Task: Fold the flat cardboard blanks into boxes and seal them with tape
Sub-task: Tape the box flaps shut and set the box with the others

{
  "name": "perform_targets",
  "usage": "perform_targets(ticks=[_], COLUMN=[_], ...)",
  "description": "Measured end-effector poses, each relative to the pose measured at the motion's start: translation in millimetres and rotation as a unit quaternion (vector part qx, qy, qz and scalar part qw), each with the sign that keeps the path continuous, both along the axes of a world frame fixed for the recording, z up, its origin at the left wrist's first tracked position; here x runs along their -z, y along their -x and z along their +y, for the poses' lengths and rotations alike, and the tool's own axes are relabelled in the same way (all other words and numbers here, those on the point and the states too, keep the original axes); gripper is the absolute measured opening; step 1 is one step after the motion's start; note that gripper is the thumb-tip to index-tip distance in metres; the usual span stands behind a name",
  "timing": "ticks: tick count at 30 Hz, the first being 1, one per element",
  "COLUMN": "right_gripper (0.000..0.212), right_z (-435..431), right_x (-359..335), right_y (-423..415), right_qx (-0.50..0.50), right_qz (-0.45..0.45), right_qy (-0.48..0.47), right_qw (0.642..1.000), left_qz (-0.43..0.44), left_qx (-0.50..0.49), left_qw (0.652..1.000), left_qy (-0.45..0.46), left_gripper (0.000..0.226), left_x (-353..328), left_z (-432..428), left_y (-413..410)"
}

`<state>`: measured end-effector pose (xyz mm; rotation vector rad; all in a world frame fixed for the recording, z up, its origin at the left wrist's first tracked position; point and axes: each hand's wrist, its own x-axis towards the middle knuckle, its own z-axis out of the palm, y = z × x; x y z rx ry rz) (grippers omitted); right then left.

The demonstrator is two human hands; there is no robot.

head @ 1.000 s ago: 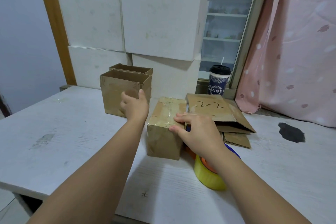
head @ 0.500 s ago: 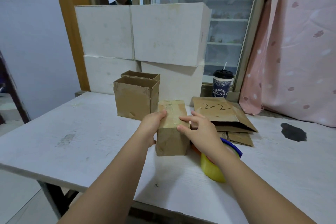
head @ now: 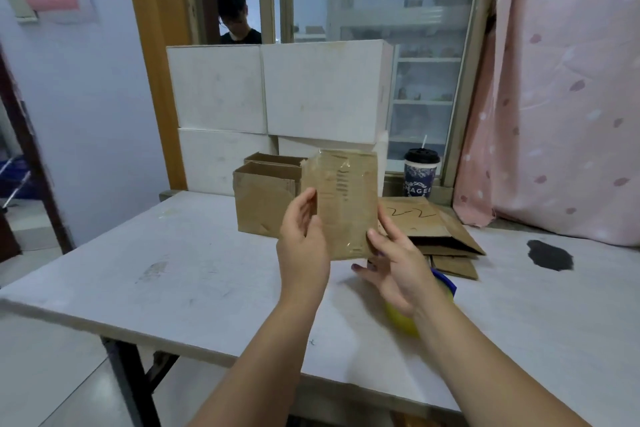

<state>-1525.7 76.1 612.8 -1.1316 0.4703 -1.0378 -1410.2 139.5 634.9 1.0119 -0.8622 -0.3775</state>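
Taped cardboard box (head: 343,204) held above the counter (head: 173,270), in front of two open-topped boxes (head: 263,198). Our left hand (head: 303,243) grips its left edge; our right hand (head: 398,270) pinches its lower right corner.

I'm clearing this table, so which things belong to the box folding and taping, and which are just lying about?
For the job: taped box held in left hand and right hand, open boxes, flat blanks, yellow tape roll.
Lying about: lidded cup, white boxes, pink curtain.
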Motion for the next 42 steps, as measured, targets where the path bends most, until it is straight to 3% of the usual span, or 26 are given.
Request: perform_targets(ticks=[3, 5, 7, 9, 13, 16, 20, 23, 27, 30, 33, 36, 38, 42], right_gripper=[0.049, 0.055, 0.063, 0.066, 0.057, 0.058, 0.094, 0.104, 0.101, 0.109, 0.111, 0.092, 0.080, 0.076], right_z=[10, 20, 29, 37, 45, 44, 40, 40, 38, 38, 41, 40, 36, 28], right_x=[-5, -6, -6, -5, 0, -4, -10, -10, -3, 5, 13, 23, 31, 39], right_y=[-3, -5, -6, -9, -8, -7, -7, -10, -14, -20, -30, -39, -43, -51], right_qx=[-0.053, -0.044, 0.023, 0.056, 0.106, 0.186, 0.139, 0.065, 0.021, 0.040, 0.057, 0.072, 0.081, 0.105], right_qz=[-0.048, -0.028, 0.073, 0.144, 0.161, 0.124, 0.057, 0.027, 0.065, 0.148, 0.199, 0.243, 0.266, 0.277], right_qy=[0.013, 0.071, 0.185, 0.272, 0.309, 0.267, 0.109, 0.054, 0.081, 0.167, 0.227, 0.278, 0.303, 0.323], right_qw=[0.997, 0.996, 0.980, 0.950, 0.931, 0.937, 0.983, 0.996, 0.994, 0.974, 0.952, 0.926, 0.911, 0.899], left_qz=[0.017, 0.022, 0.037, 0.058, 0.156, 0.216, 0.250, 0.277, 0.336, 0.385, 0.348, 0.242, 0.161, 0.035], left_qx=[-0.002, -0.003, -0.006, -0.008, -0.001, 0.055, 0.167, 0.250, 0.280, 0.216, 0.090, 0.001, -0.045, -0.011], left_qw=[1.000, 1.000, 0.998, 0.997, 0.988, 0.974, 0.952, 0.926, 0.898, 0.896, 0.933, 0.969, 0.981, 0.992], left_qy=[0.011, -0.015, -0.041, -0.050, 0.002, 0.027, 0.049, 0.055, 0.041, 0.040, 0.010, -0.056, -0.102, -0.118], left_gripper=[0.031, 0.069, 0.110, 0.124, 0.106, 0.091, 0.080, 0.075, 0.058, 0.046, 0.048, 0.029, 0.036, 0.049], left_x=[-3, -4, -6, -5, 6, 17, 32, 42, 56, 64, 69, 70, 68, 48], left_z=[15, 22, 26, 28, 28, 31, 36, 40, 46, 47, 49, 52, 54, 60], left_y=[4, 3, 2, 2, 0, -6, -17, -27, -45, -60, -74, -88, -99, -114])
